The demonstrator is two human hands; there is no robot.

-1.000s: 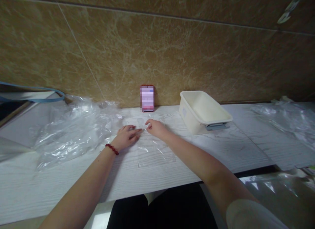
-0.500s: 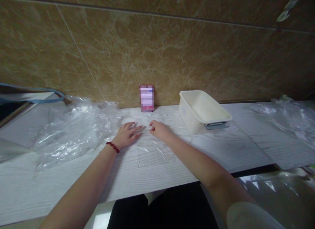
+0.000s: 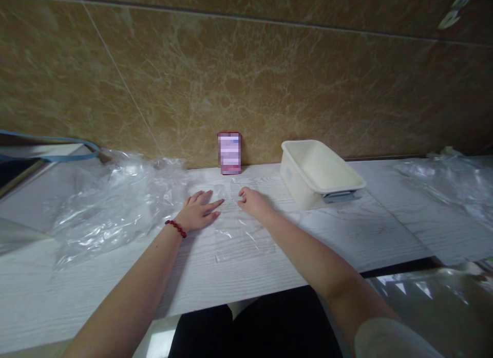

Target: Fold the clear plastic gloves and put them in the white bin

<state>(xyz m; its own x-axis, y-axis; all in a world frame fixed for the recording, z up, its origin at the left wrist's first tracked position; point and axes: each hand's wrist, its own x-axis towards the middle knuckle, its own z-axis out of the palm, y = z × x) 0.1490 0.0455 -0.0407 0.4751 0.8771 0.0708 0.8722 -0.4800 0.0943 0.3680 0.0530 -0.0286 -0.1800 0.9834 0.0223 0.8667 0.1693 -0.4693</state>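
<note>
A clear plastic bag [image 3: 244, 237] lies flat on the white wood-grain table, its outline faint. My left hand [image 3: 198, 211], with a red beaded bracelet [image 3: 176, 228] at the wrist, rests palm down with spread fingers at the bag's left side. At the bag's upper right, my right hand [image 3: 252, 203] has its fingers curled in, thumb close to the forefinger. Whatever is between those fingertips, if anything, is too small to make out. A short gap separates the two hands.
A cream plastic bin [image 3: 308, 186] with a grey latch stands at right. A phone [image 3: 230, 153] leans on the marbled wall [image 3: 246, 80]. Crumpled clear plastic [image 3: 123, 199] lies at left, beside a box with a blue strap [image 3: 73, 156]. More clear plastic [image 3: 454, 181] lies far right.
My right hand has shifted slightly to the right, fingers still curled, widening the gap between the hands. My left hand stays nearly where it was, fingers spread.
</note>
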